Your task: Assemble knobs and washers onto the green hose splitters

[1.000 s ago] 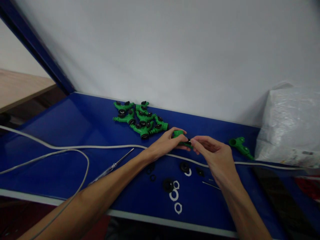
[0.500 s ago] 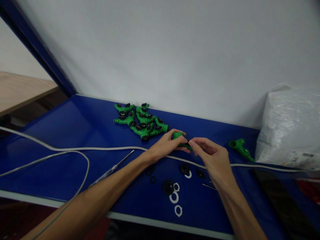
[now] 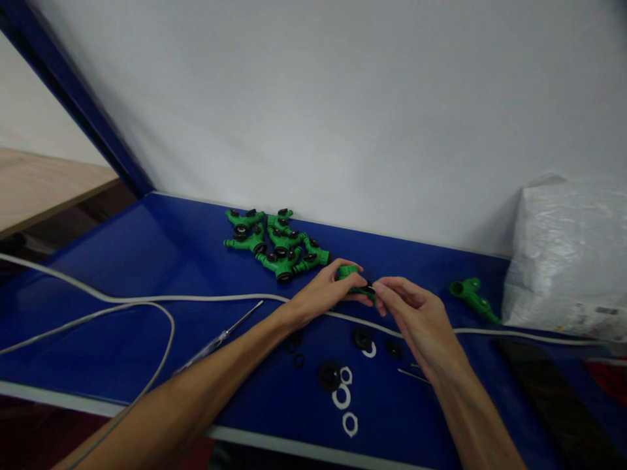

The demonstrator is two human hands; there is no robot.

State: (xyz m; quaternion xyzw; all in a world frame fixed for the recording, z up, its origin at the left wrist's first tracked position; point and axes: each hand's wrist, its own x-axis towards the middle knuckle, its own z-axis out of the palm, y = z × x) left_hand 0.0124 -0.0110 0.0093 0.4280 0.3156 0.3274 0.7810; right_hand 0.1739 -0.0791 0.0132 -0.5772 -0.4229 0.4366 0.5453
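Note:
My left hand (image 3: 333,285) is wrapped around a green Y-shaped hose splitter (image 3: 348,269), its fingers hiding much of the body. My right hand (image 3: 409,301) pinches thumb and fingers at a black valve knob (image 3: 368,287) on the splitter's right side; the fingertips partly cover it. Behind my left wrist, several green splitters with black knobs (image 3: 278,264) lie in a cluster. Below my hands are a black ring (image 3: 330,376), a second black ring (image 3: 362,339), white washers (image 3: 341,396) and small black seals (image 3: 299,360).
A clear-handled screwdriver (image 3: 220,338) lies left of my left forearm. A pale cable (image 3: 196,298) crosses the blue tabletop (image 3: 161,248). At the right are a bare green splitter body (image 3: 473,300), a plastic-wrapped package (image 3: 563,254) and a dark flat object (image 3: 543,391). A thin rod (image 3: 411,375) lies beside my right wrist.
The view has tilted slightly, so the table sits lower in the frame. Between my hands, more of the black knob shows on the splitter. Both hands keep their grip.

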